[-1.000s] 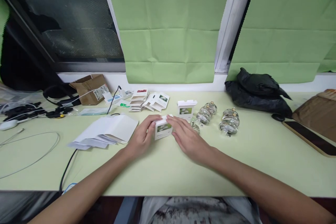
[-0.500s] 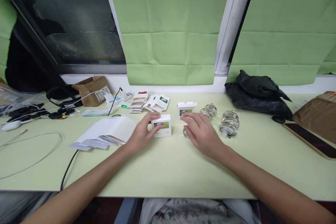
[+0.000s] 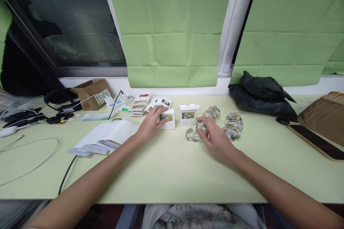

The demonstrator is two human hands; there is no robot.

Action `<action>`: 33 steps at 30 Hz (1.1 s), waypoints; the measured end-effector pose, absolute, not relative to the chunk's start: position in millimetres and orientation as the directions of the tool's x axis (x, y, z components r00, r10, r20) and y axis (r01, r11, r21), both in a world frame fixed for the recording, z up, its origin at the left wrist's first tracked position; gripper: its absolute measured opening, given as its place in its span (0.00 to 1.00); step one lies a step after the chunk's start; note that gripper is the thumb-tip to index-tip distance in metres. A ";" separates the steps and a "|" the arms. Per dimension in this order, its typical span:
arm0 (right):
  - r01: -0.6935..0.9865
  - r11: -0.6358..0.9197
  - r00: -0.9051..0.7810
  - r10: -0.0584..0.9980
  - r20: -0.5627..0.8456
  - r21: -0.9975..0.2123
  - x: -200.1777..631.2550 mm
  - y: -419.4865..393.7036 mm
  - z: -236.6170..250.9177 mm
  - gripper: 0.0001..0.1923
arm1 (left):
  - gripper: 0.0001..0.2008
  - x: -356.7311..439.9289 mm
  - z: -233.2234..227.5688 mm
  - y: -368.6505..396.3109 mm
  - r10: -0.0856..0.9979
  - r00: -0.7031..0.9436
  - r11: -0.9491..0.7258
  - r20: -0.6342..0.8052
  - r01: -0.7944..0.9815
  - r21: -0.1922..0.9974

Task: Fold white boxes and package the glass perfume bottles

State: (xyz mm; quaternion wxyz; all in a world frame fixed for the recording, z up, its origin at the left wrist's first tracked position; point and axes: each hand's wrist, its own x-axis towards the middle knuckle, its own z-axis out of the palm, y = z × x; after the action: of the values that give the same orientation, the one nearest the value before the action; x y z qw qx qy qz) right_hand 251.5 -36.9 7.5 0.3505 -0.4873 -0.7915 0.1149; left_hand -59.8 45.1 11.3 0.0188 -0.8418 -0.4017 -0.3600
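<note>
A small white box (image 3: 168, 124) with a green picture on its front stands upright on the table. My left hand (image 3: 151, 126) is closed on its left side, with fingers over the top edge and thumb at the front. To the right, a second white box (image 3: 187, 115) stands with its top flap raised. A clear glass bottle (image 3: 192, 135) with a pale greenish neck sits in front of that box. Close to its right side, my right hand (image 3: 215, 139) has its thumb and index finger curved and apart; whether they touch the bottle is hard to tell.
Clear glass bottles with gold tops stand in two rows (image 3: 233, 126) (image 3: 212, 111) to the right. Flattened white cartons (image 3: 141, 104), folded white paper (image 3: 104, 136) and a cardboard box (image 3: 92, 94) lie left. Black bags (image 3: 262, 94) and a phone (image 3: 317, 142) are right.
My left hand and its white box have moved slightly away from me. My right hand has drawn back to the right, uncovering the glass bottle and the second box's front.
</note>
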 end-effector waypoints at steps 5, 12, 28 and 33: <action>0.679 0.445 -0.298 0.894 0.334 -0.584 249.0 -33.7 -1.0 0.24 | 0.21 -57.9 6.4 45.9 0.652 0.411 -0.653 0.637 0.732 0.195; 0.685 0.404 -0.319 0.914 0.250 -0.606 251.3 -27.6 -9.1 0.22 | 0.23 -55.9 1.6 43.4 0.616 0.407 -0.634 0.674 0.764 0.118; 0.627 0.419 -0.335 0.906 0.259 -0.656 252.5 -25.8 -5.5 0.18 | 0.32 -18.3 36.2 35.5 0.607 0.448 -0.665 0.656 0.738 0.112; 0.633 0.444 -0.355 0.894 0.272 -0.633 253.7 -26.8 -1.1 0.09 | 0.27 13.5 57.0 56.1 0.671 0.508 -0.671 0.540 0.727 0.149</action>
State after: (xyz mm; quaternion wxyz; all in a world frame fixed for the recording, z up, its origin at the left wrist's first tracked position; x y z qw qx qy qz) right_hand 253.7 -26.8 -1.1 0.3019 -0.4808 -0.7944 0.2159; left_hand 13.5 56.1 57.0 0.0482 -0.8670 -0.4030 -0.2892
